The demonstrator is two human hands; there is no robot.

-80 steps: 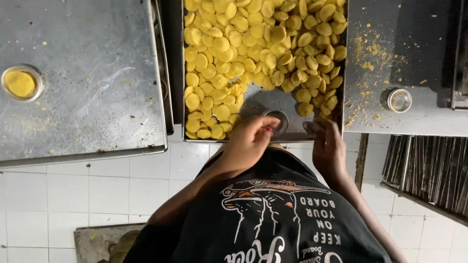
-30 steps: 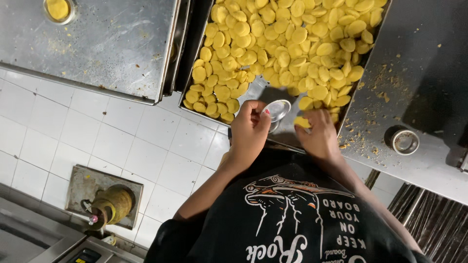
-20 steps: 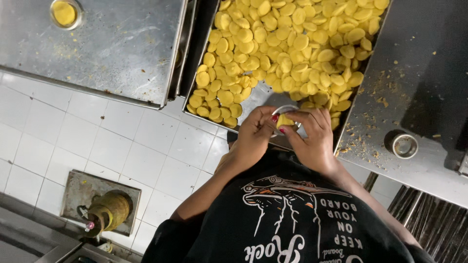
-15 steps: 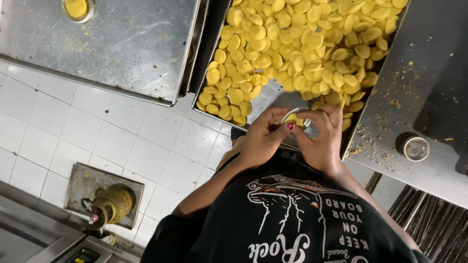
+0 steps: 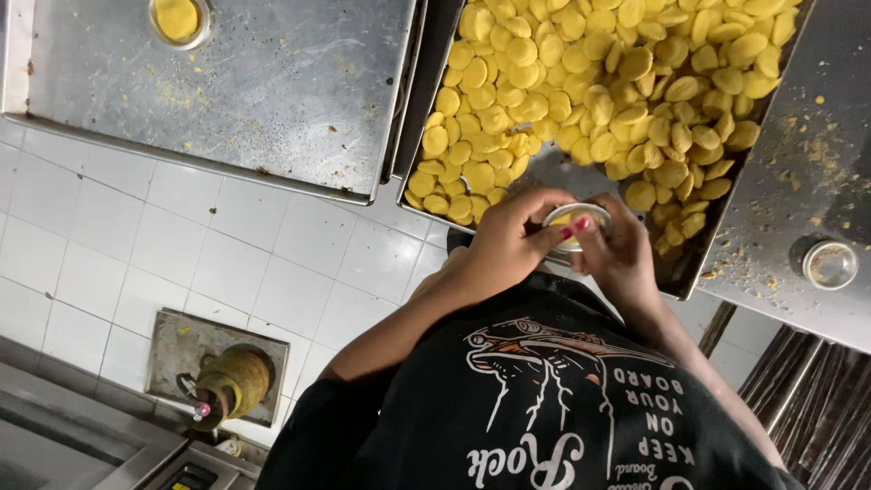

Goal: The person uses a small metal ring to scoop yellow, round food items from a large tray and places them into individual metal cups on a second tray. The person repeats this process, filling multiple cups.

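Observation:
My left hand [image 5: 508,243] and my right hand [image 5: 624,259] meet at the near edge of a metal tray [image 5: 697,272]. Between them they hold a small round metal mould [image 5: 575,218]. The left fingers wrap its rim from the left, and the right fingertips press on it from the right. I cannot tell what is inside it. The tray is heaped with several yellow pressed dough pieces [image 5: 581,82], with a bare patch just beyond my hands.
A second flat metal tray [image 5: 272,91] lies to the left, with a dough-filled round cup [image 5: 177,18] at its far edge. On the crumb-strewn metal surface [image 5: 817,163] at the right stands a small metal cup [image 5: 829,264]. Below are white floor tiles [image 5: 181,245] and a yellowish cylinder [image 5: 231,381] in a recess.
My left hand has lifted the mould off the tray's bare patch. My right hand has come in from the tray edge and closed on it with a yellow piece.

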